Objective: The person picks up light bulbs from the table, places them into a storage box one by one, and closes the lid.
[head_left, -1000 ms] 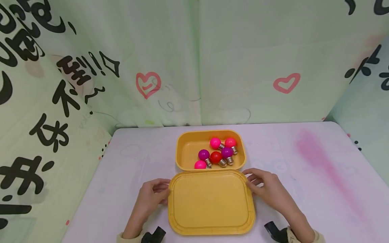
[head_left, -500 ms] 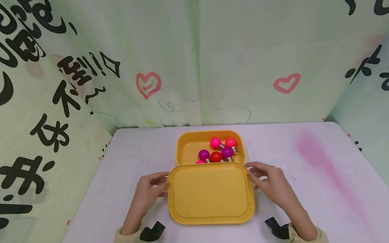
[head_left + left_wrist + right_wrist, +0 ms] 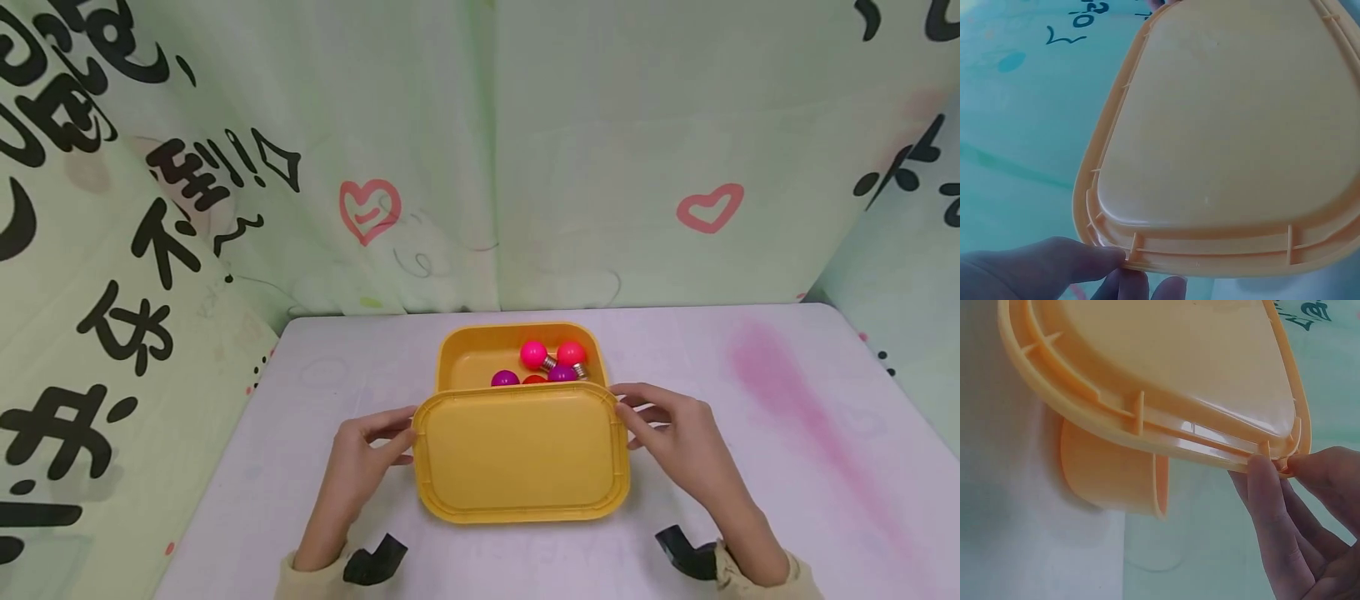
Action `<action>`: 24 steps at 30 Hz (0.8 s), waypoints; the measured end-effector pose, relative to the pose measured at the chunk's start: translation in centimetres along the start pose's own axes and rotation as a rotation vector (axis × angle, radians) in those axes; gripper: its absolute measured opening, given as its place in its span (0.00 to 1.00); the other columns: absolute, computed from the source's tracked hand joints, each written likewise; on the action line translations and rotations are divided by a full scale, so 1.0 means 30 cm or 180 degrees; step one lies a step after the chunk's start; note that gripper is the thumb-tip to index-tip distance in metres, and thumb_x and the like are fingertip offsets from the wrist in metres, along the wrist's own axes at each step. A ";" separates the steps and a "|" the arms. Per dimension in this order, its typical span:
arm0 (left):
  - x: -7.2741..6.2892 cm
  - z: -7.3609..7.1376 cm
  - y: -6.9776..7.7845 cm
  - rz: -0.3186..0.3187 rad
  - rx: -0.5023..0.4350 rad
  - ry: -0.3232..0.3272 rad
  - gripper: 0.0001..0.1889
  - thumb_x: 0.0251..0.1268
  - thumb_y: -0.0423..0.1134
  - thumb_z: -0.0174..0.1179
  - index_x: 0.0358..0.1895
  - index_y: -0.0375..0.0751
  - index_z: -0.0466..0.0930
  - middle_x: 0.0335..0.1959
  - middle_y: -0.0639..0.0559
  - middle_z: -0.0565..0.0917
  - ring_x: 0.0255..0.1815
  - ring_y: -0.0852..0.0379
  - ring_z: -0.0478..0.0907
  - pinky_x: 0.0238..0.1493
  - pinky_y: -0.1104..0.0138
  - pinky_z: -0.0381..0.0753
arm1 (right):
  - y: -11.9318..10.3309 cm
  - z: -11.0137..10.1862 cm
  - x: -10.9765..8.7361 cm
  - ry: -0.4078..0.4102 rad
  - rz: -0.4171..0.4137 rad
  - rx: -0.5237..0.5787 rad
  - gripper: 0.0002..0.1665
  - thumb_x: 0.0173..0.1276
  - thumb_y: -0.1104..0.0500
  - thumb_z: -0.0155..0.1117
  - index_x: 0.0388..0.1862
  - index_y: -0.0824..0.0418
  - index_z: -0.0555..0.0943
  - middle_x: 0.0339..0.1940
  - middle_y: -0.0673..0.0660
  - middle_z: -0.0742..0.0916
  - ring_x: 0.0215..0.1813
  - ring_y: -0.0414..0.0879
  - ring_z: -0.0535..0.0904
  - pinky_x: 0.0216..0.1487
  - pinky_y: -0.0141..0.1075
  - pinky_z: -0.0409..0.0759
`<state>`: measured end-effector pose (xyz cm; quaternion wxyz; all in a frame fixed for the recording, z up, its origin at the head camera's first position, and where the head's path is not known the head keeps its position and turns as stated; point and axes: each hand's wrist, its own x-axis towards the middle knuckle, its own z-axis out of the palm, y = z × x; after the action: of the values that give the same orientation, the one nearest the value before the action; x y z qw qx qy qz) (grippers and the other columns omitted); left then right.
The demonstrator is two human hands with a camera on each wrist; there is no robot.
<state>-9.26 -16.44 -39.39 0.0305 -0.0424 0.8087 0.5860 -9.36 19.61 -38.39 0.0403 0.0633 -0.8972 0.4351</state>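
A flat yellow lid [image 3: 522, 454] with rounded corners is held between both hands. My left hand [image 3: 358, 458] pinches its left edge near the far corner, thumb on the rim in the left wrist view. At the far right corner, my right hand [image 3: 678, 433] pinches the rim between thumb and fingers. Beyond the lid stands a yellow box [image 3: 467, 357] with small light bulbs inside: a pink bulb [image 3: 533, 354], a purple bulb [image 3: 562, 372] and several others. The lid overlaps the near part of the box in the head view. In the right wrist view, the box wall [image 3: 1110, 475] shows below the raised lid.
A white table [image 3: 757, 400] with a pink smear carries the box near its back edge. Green cloth [image 3: 570, 167] with red hearts and black lettering hangs around the back and sides. Black straps [image 3: 377, 560] sit at the wrists by beige sleeves.
Both hands have moved the lid forward toward the box. It covers more of the box's near side, hiding some of the bulbs that showed earlier.
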 end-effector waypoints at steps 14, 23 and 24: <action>0.020 -0.025 0.066 0.0257 -0.0085 0.0068 0.16 0.65 0.34 0.65 0.55 0.40 0.85 0.53 0.44 0.86 0.49 0.50 0.83 0.40 0.66 0.86 | -0.050 -0.038 0.028 0.0313 -0.0417 0.0091 0.14 0.69 0.62 0.66 0.53 0.62 0.84 0.44 0.59 0.89 0.32 0.39 0.87 0.35 0.26 0.84; 0.024 -0.044 0.100 0.0441 -0.0513 0.0145 0.16 0.65 0.31 0.64 0.55 0.34 0.84 0.53 0.41 0.85 0.48 0.57 0.84 0.42 0.63 0.86 | -0.083 -0.055 0.041 0.0430 -0.0561 0.0174 0.13 0.69 0.62 0.66 0.51 0.63 0.84 0.44 0.58 0.89 0.34 0.36 0.87 0.36 0.26 0.84; 0.025 -0.046 0.103 0.0463 -0.0531 0.0159 0.16 0.65 0.31 0.64 0.55 0.34 0.84 0.53 0.41 0.85 0.48 0.57 0.84 0.43 0.63 0.86 | -0.087 -0.057 0.042 0.0437 -0.0572 0.0188 0.13 0.68 0.62 0.67 0.51 0.63 0.84 0.44 0.58 0.89 0.34 0.36 0.87 0.37 0.26 0.84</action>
<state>-10.32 -16.82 -36.11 -0.0359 -0.0006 0.7585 0.6507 -10.18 19.26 -35.16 0.1387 0.1147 -0.8698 0.4593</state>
